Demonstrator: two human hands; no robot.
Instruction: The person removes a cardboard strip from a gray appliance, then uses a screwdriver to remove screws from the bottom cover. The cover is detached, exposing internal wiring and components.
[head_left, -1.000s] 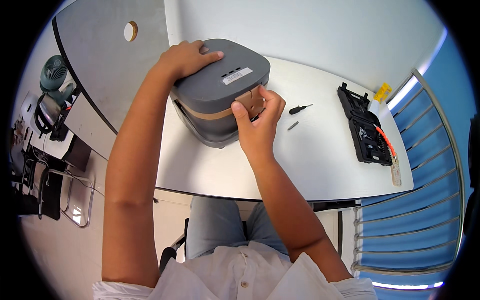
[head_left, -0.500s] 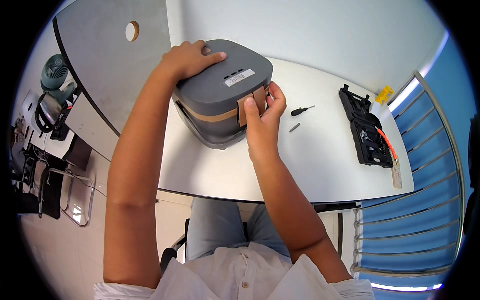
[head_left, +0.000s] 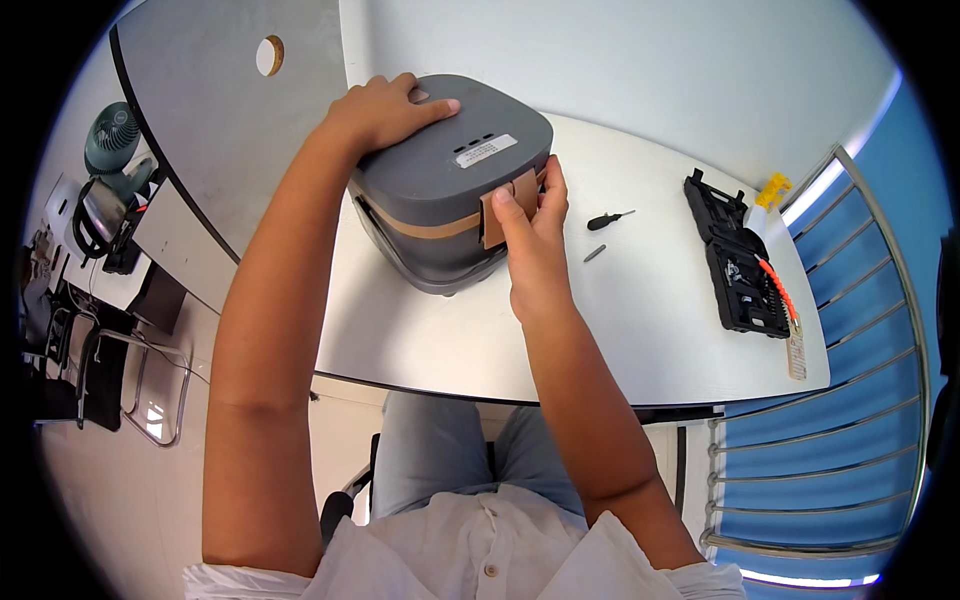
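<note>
A grey rounded appliance (head_left: 430,185), which looks like a rice cooker, stands on the white table in front of me. It has a tan band, a white label on its top and a carrying handle hanging low around its near side. My left hand (head_left: 385,115) lies across the far left of the top, thumb and fingers apart. At the right front corner my right hand (head_left: 537,235) pinches a tan panel (head_left: 493,222), its thumb on the front face and its fingers around the right edge. Those fingertips are partly hidden.
A black screwdriver (head_left: 605,221) and a small grey bit (head_left: 595,253) lie right of the appliance. Farther right is an open black tool case (head_left: 735,265) with an orange flexible shaft (head_left: 777,285). A metal railing (head_left: 880,260) borders the table's right side.
My right hand has shifted slightly, and its fingers sit closer to the panel's right edge. The left hand stays on top. The whole view has moved a little.
</note>
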